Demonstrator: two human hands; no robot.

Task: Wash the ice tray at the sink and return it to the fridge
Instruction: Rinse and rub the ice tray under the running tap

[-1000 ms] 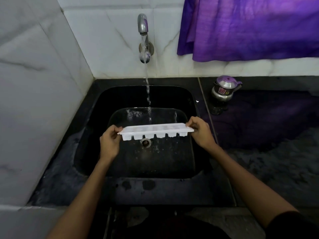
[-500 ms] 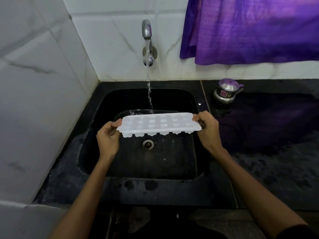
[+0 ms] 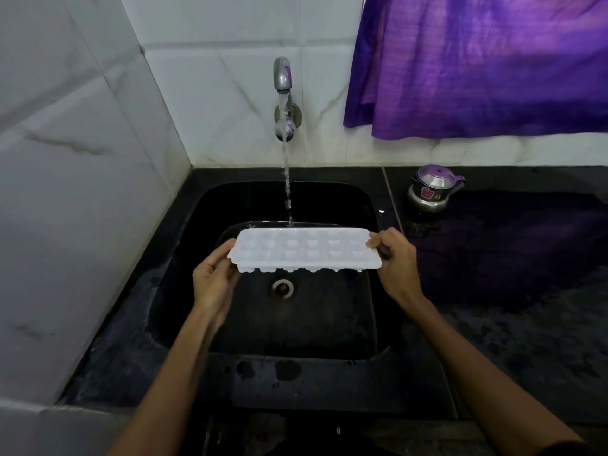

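A white plastic ice tray (image 3: 304, 248) hangs level over the black sink (image 3: 371, 317), its cells facing up. My left hand (image 3: 214, 278) grips the tray's left end, thumb on the rim. My right hand (image 3: 396, 258) grips the right end, fingers curled round the edge. A chrome tap (image 3: 283, 77) on the tiled wall runs a thin stream of water (image 3: 287, 179) that lands at the tray's far edge. The sink drain (image 3: 282, 287) shows just below the tray.
A small steel kettle (image 3: 431, 189) with a purple knob stands on the dark counter (image 3: 513, 258) right of the sink. A purple cloth (image 3: 487, 64) hangs on the back wall above it. White marble-look tiles (image 3: 72, 192) close in the left side.
The tray has risen and tilted so its cells face me, and moved back until its far edge meets the water stream. Both hands kept their hold on its ends.
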